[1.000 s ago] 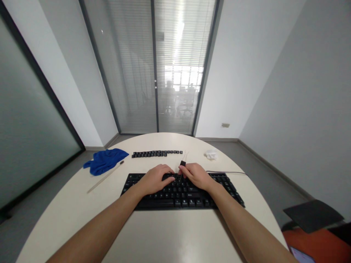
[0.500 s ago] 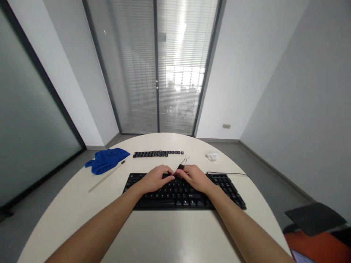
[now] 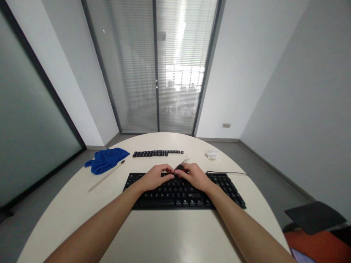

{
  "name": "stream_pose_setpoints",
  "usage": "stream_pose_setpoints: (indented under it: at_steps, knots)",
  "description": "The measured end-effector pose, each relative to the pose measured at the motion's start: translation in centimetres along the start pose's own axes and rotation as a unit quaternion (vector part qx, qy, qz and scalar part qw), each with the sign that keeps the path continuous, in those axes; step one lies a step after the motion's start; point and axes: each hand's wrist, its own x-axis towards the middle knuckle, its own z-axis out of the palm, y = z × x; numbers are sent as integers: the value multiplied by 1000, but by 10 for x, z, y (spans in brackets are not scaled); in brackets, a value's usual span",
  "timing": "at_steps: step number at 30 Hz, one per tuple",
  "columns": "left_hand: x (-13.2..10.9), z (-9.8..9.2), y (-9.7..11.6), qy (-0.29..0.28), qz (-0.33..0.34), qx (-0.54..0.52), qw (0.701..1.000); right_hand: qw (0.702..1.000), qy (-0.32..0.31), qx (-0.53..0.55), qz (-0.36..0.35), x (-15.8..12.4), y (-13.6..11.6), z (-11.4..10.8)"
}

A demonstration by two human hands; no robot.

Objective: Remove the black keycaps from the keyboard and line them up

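Note:
A black keyboard (image 3: 161,203) lies across the table in front of me, partly covered by my hands. My right hand (image 3: 196,178) is closed on a keycap puller (image 3: 180,167) with a black handle; its thin wire loops point up and away from the keyboard. My left hand (image 3: 156,178) hovers over the upper keys, thumb and forefinger drawn together close to the puller's handle end. Whatever those left fingertips pinch is too small to make out. Beyond the hands, loose black keycaps (image 3: 150,153) stand in two rows on the table.
On the left of the white table (image 3: 148,237) are a crumpled blue cloth (image 3: 106,160) and a long thin brush (image 3: 106,176). A crumpled white tissue (image 3: 212,155) lies at the right, near the keyboard's cable (image 3: 227,172). A chair (image 3: 315,218) stands at lower right.
The puller has tipped slightly lower in my right hand, and its handle is more covered by the fingers. My left fingertips have shifted a little toward it. The keycap rows are unchanged.

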Motion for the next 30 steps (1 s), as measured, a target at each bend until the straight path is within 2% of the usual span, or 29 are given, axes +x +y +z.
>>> stream_pose_setpoints:
  at_steps: [9,17,22,27,30]
  knots:
    - [2,0,4,5,-10,-56,998,998,48,0,49,2,4,1]
    - [2,-2,1,-2,-7,-67,998,996,36,66,55,3,10,3]
    - [1,-2,1,-16,14,-30,999,996,28,60,56,2,8,3]
    - [0,-2,5,-41,69,-4,997,998,28,27,51,2,7,3]
    - [0,-1,5,-36,55,12,998,998,31,6,51,2,7,2]
